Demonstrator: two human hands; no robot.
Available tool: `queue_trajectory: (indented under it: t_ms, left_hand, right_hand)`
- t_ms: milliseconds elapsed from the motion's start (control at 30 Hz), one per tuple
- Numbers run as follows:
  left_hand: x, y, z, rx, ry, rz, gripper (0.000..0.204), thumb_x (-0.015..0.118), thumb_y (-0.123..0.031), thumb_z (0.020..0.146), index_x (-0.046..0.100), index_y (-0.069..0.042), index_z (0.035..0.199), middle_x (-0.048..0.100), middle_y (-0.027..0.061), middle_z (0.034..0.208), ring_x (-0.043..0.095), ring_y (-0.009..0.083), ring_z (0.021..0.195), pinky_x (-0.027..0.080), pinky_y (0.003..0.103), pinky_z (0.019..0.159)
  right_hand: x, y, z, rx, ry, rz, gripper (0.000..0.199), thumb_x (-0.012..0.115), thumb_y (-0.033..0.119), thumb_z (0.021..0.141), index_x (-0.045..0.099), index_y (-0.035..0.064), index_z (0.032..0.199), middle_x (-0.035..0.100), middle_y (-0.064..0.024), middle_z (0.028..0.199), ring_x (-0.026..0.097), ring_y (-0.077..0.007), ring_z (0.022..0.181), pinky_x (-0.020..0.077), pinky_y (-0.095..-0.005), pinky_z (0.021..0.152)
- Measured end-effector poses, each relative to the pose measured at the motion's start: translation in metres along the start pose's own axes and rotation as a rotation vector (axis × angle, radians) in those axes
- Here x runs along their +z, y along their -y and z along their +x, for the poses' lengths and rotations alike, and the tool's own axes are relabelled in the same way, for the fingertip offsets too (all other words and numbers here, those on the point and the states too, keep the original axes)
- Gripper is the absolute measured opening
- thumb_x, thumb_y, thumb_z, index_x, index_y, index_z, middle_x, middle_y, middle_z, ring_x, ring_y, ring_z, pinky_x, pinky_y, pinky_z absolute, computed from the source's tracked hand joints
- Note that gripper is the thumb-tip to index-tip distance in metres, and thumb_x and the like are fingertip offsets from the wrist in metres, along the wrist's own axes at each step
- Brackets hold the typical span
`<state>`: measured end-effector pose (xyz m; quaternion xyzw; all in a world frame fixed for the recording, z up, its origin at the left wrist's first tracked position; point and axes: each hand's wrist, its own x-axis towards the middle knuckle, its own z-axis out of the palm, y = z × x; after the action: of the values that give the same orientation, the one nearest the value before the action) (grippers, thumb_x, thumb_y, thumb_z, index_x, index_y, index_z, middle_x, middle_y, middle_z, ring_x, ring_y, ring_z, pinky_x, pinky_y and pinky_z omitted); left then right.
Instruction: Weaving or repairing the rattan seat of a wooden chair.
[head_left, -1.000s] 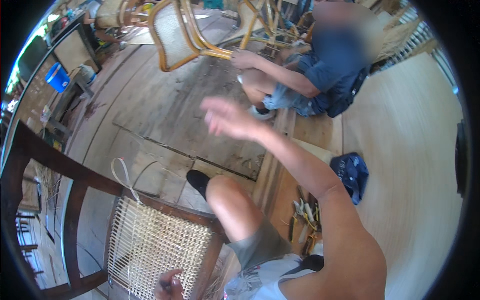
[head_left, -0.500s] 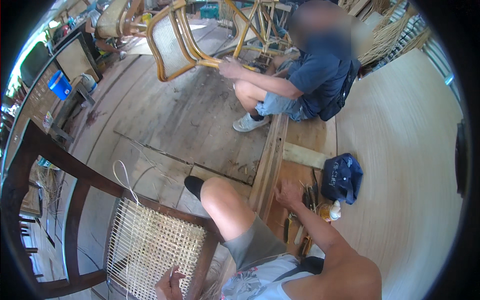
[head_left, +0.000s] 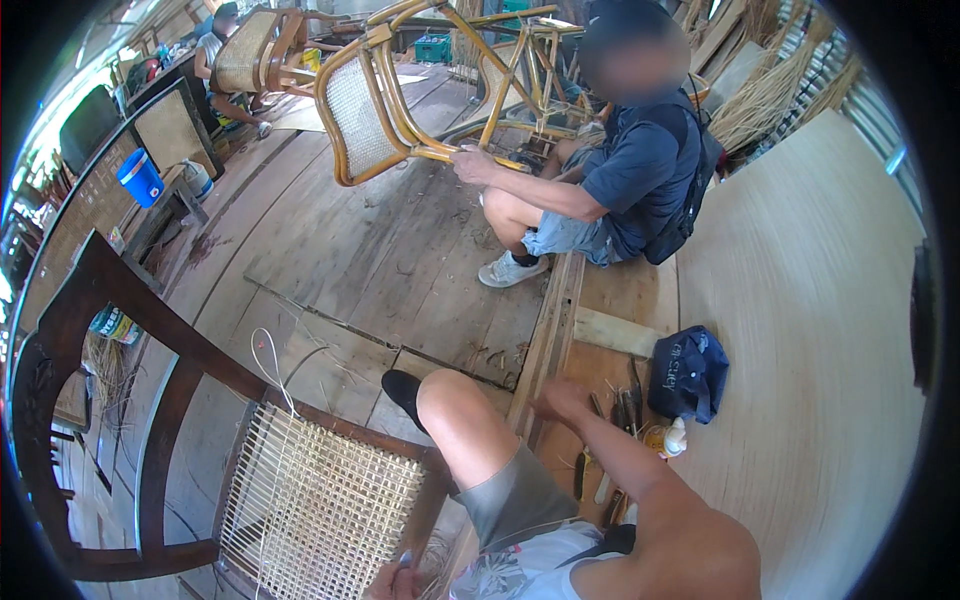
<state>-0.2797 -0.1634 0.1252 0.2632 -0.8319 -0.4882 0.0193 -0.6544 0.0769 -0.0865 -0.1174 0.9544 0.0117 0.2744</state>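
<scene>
A dark wooden chair (head_left: 160, 330) lies tilted at the lower left, its seat woven with pale cane (head_left: 330, 500). A loose strand of cane (head_left: 262, 350) loops up from the seat's far edge. At the seat's near right corner my left hand (head_left: 397, 581) is closed, partly cut off by the lower edge; a small pale thing shows at its fingers, too unclear to name. My right hand (head_left: 560, 402) reaches over the wooden beam beside a group of dark-handled hand tools (head_left: 627, 410). Its fingers are smeared by motion.
A small bottle (head_left: 668, 437) and a dark blue bag (head_left: 688, 372) stand right of the tools. Ahead, a seated person (head_left: 640, 160) holds a rattan chair frame (head_left: 370, 130). A blue bucket (head_left: 140, 177) is at the far left. A pale board (head_left: 800, 350) covers the right side.
My left hand has moved right and down, from over the woven seat to its near corner. My right hand has shifted slightly left, away from the tools. The whole view has shifted a little.
</scene>
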Motion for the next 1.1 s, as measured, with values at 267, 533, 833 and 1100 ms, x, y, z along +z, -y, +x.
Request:
queue_trajectory:
  t_ms: [267, 533, 833, 1100]
  left_hand:
    - [-0.002, -0.026, 0.006, 0.018, 0.03, -0.037, 0.028, 0.053, -0.02, 0.096, 0.067, -0.001, 0.111, 0.066, 0.0231, 0.085, 0.062, 0.0347, 0.071, 0.049, 0.04, 0.065]
    - [-0.006, -0.021, 0.008, -0.126, 0.006, -0.089, 0.025, 0.054, -0.019, 0.094, 0.065, 0.0, 0.107, 0.06, 0.0193, 0.072, 0.058, 0.0319, 0.059, 0.045, 0.043, 0.054]
    - [-0.024, -0.018, 0.013, -0.188, 0.073, -0.249, 0.026, 0.056, -0.019, 0.095, 0.064, 0.001, 0.108, 0.059, 0.0131, 0.065, 0.056, 0.0226, 0.055, 0.045, 0.036, 0.052]
    - [-0.019, -0.013, 0.028, -0.149, -0.034, -0.098, 0.023, 0.054, -0.018, 0.096, 0.067, -0.001, 0.103, 0.059, 0.0131, 0.064, 0.056, 0.0212, 0.055, 0.045, 0.036, 0.053]
  right_hand:
    - [-0.244, 0.23, 0.036, -0.611, -0.508, 0.592, 0.064, 0.054, 0.038, 0.095, 0.038, -0.0073, 0.137, 0.058, -0.0321, 0.123, 0.056, -0.0442, 0.117, 0.0447, -0.05, 0.1]
    - [-0.346, 0.305, -0.031, -1.001, -0.208, 1.182, 0.055, 0.061, 0.022, 0.095, 0.043, -0.0009, 0.142, 0.061, -0.0043, 0.073, 0.058, -0.0088, 0.059, 0.0476, -0.025, 0.052]
    - [-0.203, 0.324, 0.014, -0.78, 0.21, 1.251, 0.031, 0.061, 0.028, 0.097, 0.062, 0.0033, 0.116, 0.065, -0.006, 0.079, 0.062, -0.0108, 0.065, 0.0494, -0.0253, 0.057]
    - [-0.181, 0.353, -0.006, -0.832, -0.229, 0.631, 0.044, 0.055, 0.033, 0.096, 0.058, -0.0022, 0.122, 0.067, -0.0229, 0.111, 0.066, -0.0355, 0.103, 0.0515, -0.0437, 0.089]
